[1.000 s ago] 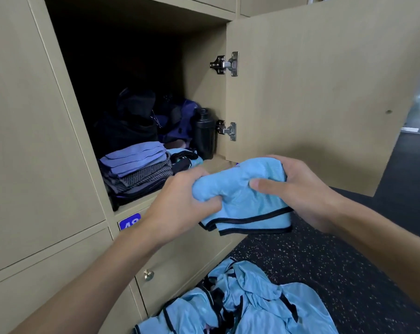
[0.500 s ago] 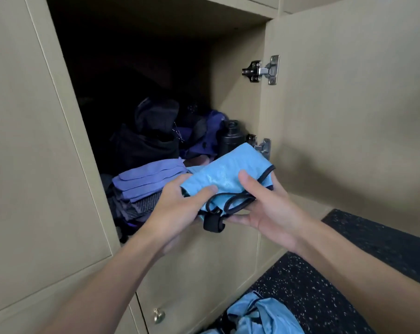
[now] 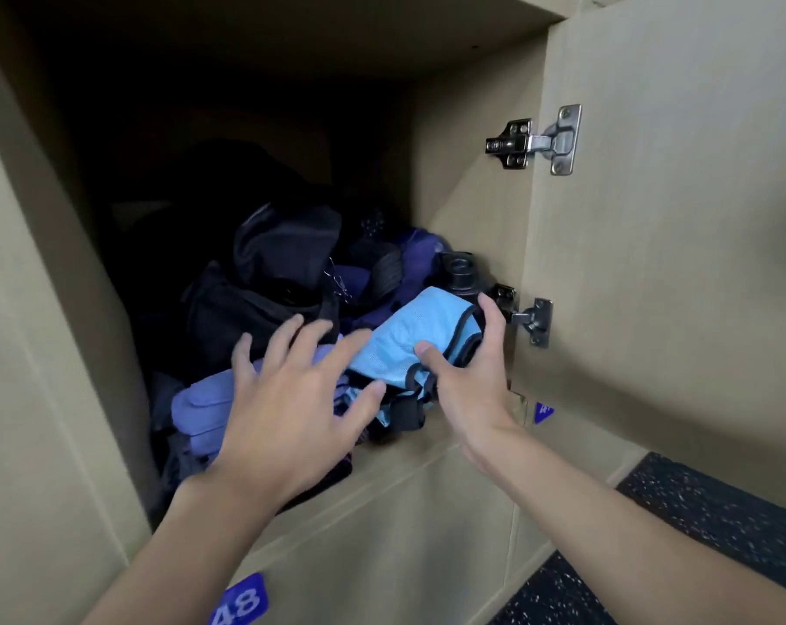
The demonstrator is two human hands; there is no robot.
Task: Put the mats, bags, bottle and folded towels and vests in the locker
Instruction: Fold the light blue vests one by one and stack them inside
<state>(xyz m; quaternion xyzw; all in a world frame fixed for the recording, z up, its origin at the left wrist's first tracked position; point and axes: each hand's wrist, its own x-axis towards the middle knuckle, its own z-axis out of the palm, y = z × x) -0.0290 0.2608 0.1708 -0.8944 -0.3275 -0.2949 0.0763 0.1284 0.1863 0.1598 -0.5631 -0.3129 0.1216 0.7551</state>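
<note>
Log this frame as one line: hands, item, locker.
left hand: open, spread over purple folded stack | right hand: grips folded blue vest | vest: in locker mouth, near black bottle | door: open

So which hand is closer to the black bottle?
Right. The right hand grips the folded blue vest just in front of the bottle; the left hand hovers open over the purple towels, farther left.

Your left hand (image 3: pixel 287 412) is extended forward, palm down, with all fingers (image 3: pixel 287 340) straight and spread apart; it grips nothing. Your right hand (image 3: pixel 470 385) sits just beside it, thumb on top and fingers curled round the far edge of the folded vest (image 3: pixel 409 340). Your left forearm (image 3: pixel 192 534) and right forearm (image 3: pixel 630 525) are bare and reach forward from the lower edge of the view.
</note>
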